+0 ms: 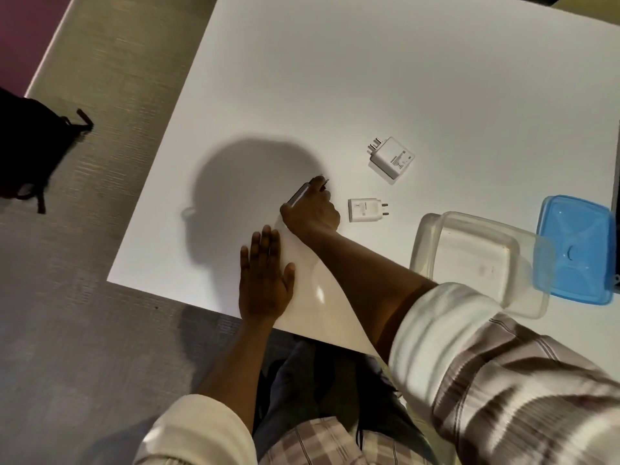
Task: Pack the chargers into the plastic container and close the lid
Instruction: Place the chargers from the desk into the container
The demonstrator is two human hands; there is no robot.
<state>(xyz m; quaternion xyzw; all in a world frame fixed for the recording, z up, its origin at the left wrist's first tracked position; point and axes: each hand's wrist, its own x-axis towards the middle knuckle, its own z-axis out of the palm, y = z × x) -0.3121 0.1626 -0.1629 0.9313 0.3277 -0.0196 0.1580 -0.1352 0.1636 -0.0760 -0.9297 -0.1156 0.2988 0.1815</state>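
My right hand (312, 209) reaches across to the middle of the white table (335, 78) and is closed around a white charger (299, 196), most of it hidden under the fingers. My left hand (265, 283) lies flat and open on the table near the front edge, holding nothing. Two more white chargers lie loose: a small one (364, 210) just right of my right hand, and a larger one (394, 157) farther back. The clear plastic container (469, 260) stands open and empty at the right, with its blue lid (573, 253) lying beside it on the right.
The table's front edge runs diagonally just behind my left wrist. A dark bag (30, 146) lies on the grey carpet at the far left. A dark object shows at the table's right edge (616, 196).
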